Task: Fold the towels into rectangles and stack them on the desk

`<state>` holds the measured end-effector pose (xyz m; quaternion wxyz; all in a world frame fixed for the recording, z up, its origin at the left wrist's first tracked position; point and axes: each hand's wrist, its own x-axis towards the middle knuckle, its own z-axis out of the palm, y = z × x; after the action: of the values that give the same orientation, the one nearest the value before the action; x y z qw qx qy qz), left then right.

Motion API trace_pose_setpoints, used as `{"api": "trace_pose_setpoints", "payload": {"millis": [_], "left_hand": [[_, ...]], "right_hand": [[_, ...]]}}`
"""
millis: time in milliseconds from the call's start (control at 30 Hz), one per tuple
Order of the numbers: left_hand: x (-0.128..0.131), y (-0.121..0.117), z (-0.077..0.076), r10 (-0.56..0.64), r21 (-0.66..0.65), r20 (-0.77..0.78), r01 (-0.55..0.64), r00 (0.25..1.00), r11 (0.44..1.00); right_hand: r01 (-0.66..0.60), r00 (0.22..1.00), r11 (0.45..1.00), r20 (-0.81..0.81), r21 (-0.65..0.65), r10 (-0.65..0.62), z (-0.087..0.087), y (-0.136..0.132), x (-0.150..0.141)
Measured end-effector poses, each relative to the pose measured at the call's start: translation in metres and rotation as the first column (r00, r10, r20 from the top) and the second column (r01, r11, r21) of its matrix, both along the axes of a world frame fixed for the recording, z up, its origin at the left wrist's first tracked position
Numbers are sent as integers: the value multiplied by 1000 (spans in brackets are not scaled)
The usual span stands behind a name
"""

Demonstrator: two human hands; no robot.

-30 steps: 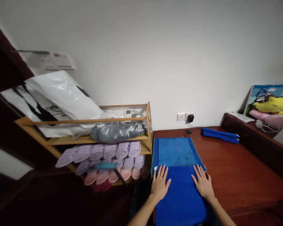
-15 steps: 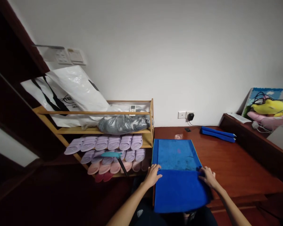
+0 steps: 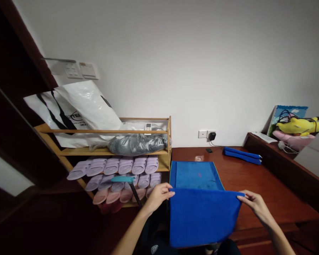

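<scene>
A lighter-blue flat fabric piece [image 3: 198,175] with a raised-looking border lies on the red-brown wooden desk [image 3: 260,189]. In front of it a bright blue cloth panel [image 3: 203,217] hangs down toward my lap, its upper edge stretched between my hands. My left hand [image 3: 161,195] pinches the panel's upper left corner between thumb and fingers. At the upper right corner, my right hand [image 3: 252,202] holds the edge in the same kind of pinch. Whether the panel is joined to the lighter piece behind it is hidden.
Left of the desk stands a wooden shoe rack [image 3: 138,152] with lilac and pink slippers, a white bag [image 3: 87,109] and a plastic-wrapped dark bundle [image 3: 138,143]. Folded blue strips [image 3: 241,156] lie at the desk's back. A yellow plush toy [image 3: 299,125] rests on the right ledge.
My hands have gone from resting at the panel's upper sides to pinching its corners, farther apart. The panel's upper edge is now lifted and pulled taut. The view has shifted slightly.
</scene>
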<state>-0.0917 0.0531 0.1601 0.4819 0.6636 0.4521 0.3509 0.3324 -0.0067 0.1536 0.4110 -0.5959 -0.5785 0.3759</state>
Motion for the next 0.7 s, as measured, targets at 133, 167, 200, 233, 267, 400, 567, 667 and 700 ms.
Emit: {"api": "trace_pose_setpoints", "payload": {"millis": [133,167,200,233,267,400,567,667,700], "left_hand": [[1,-2,32,97,28,103,-100,990,995],[2,-2,38,115,39,123,-121,986,992],[2,-2,43,130,50,141,-138,981,989],[3,-2,48,142,63,156,-153,978,986],[4,-2,52,152,74,166,-166,974,983],[8,0,69,171,122,177,-194,969,973],[14,12,89,143,181,172,-174,975,968],[18,26,94,117,204,162,-149,980,968],[19,33,93,111,207,158,-143,981,968]], "right_hand": [[95,995,989,-2,111,-96,38,0,-2],[111,994,985,-12,130,-110,45,2,-2],[125,992,982,-24,145,-123,50,3,-2],[138,990,978,-39,157,-134,54,4,-2],[149,988,974,-53,171,-142,58,6,-1],[194,981,952,-69,236,-183,72,10,-1],[256,966,907,-64,335,-249,87,24,-5],[299,953,915,-132,269,-273,87,40,-7],[296,952,924,-153,243,-265,85,47,-8]]}}
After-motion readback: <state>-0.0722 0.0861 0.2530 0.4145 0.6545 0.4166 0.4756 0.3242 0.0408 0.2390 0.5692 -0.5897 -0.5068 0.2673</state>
